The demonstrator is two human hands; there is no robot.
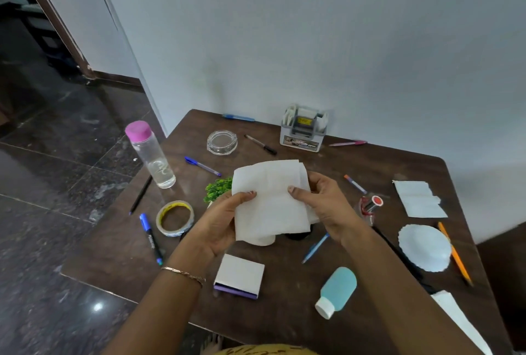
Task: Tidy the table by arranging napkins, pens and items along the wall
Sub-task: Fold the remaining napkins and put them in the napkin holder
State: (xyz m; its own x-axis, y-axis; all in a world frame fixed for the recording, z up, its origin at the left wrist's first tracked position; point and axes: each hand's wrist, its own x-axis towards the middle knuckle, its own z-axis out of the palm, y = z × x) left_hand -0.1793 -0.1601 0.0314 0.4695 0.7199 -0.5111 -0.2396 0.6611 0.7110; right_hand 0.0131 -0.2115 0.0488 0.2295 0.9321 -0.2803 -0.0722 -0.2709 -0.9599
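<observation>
both hands pinch one white napkin (270, 198) above the middle of the table (113, 243). the left hand (225, 221) takes its left edge, thumb pressed on the front face and fingers curled behind the sheet. the right hand (321, 206) takes the right edge the same way, thumb in front and fingers behind. the napkin is partly folded and lifted off the tabletop, its lower end hanging above a white box (239, 275) with a purple edge. a second napkin (418, 198) lies flat at the right side of the table, apart from the wall (313, 41).

a clear bottle (150, 155) with a pink cap stands upright near the left edge, with a little clear liquid at its bottom. a glass ashtray (222, 142) sits behind it. a grey holder (303, 129) stands against the wall and carries white packets and a dark piece with a yellow label. a teal bottle (337, 290) with a white cap lies on its side near the front edge. a scalloped paper plate (424, 248) lies at the right, just beside an orange pencil (454, 253).

the holder's front label shows letters that look like "opel"; the rest is too blurred to read. a blue marker (150, 238) beside a tape roll (175, 218) has white print along its barrel, too small to read.

a blue pen (238, 118) lies along the wall at the far left, a pink pen (347, 143) just right of the holder, and a black pen (260, 144) between ashtray and holder.
</observation>
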